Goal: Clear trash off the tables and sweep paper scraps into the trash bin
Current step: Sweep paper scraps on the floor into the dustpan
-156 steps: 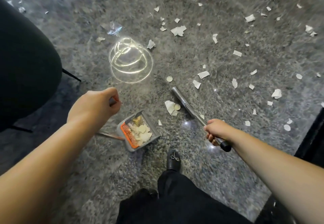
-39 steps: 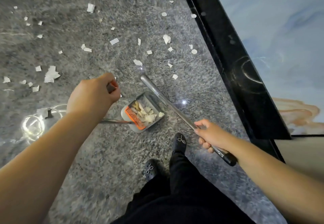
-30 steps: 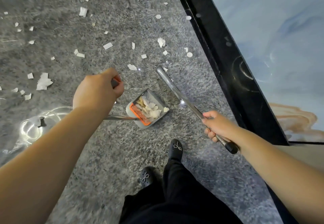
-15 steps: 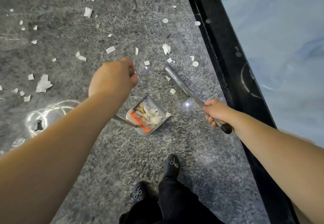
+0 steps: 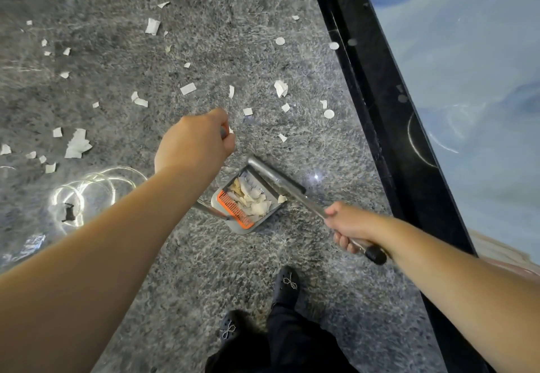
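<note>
Head view: looking straight down at a grey speckled floor, with both bare forearms reaching forward from the bottom corners.
Left hand: the left hand is a closed fist seen from the back, raised above the floor near the middle of the picture. Its fingers are curled tight around the top of a thin handle, most of which is hidden by the fist.
Dustpan: a grey dustpan sits on the floor just below and right of the left fist, holding a heap of white paper scraps. An orange comb strip runs along its near edge.
Right hand: the right hand grips a metal broom handle near its black end cap, fingers wrapped around the shaft.
Broom handle: it slants from the right hand up and left, crossing over the far right edge of the dustpan. The broom head is not visible.
Loose scraps: many white paper pieces lie scattered on the floor beyond and to the left of the dustpan, well apart from one another.
Right side: a black border runs diagonally beside a pale blue surface.
Left side: a bright ring-shaped light reflection shines on the floor.
Bottom: two black shoes with small bow ornaments and black trousers.
</note>
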The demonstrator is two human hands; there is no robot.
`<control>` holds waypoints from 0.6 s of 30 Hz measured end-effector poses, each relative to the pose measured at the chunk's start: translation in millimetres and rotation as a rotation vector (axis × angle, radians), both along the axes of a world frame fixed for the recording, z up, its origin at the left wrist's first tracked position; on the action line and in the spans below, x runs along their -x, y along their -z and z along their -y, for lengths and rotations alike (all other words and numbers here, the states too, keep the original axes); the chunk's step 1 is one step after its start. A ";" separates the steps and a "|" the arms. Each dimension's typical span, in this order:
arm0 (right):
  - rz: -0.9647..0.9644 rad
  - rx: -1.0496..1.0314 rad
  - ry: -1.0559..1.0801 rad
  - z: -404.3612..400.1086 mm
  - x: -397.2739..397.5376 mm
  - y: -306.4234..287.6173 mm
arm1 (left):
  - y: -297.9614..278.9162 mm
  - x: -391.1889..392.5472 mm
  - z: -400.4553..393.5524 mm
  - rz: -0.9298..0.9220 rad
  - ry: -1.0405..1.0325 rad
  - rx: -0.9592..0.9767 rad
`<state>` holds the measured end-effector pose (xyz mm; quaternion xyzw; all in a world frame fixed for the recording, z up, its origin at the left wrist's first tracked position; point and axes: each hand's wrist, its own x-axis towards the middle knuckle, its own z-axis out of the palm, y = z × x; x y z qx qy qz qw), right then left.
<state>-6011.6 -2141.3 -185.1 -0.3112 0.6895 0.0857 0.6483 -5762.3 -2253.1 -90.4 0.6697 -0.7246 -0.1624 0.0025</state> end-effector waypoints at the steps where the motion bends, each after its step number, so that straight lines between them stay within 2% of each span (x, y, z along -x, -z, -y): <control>1: 0.011 -0.012 0.001 -7.8 -1.9 -6.1 | -0.1 0.3 0.2 -0.002 -0.007 -0.003; 8: 0.136 -0.051 0.210 -39.7 -5.8 -22.5 | -2.0 -2.7 -2.1 -0.009 -0.007 0.002; 13: 0.136 -0.041 0.361 -43.2 0.5 -27.1 | -3.1 -9.2 -9.8 -0.009 -0.004 0.024; 18: 0.107 0.024 0.398 -22.9 9.3 -33.3 | -6.2 -16.9 -12.8 -0.009 -0.025 0.031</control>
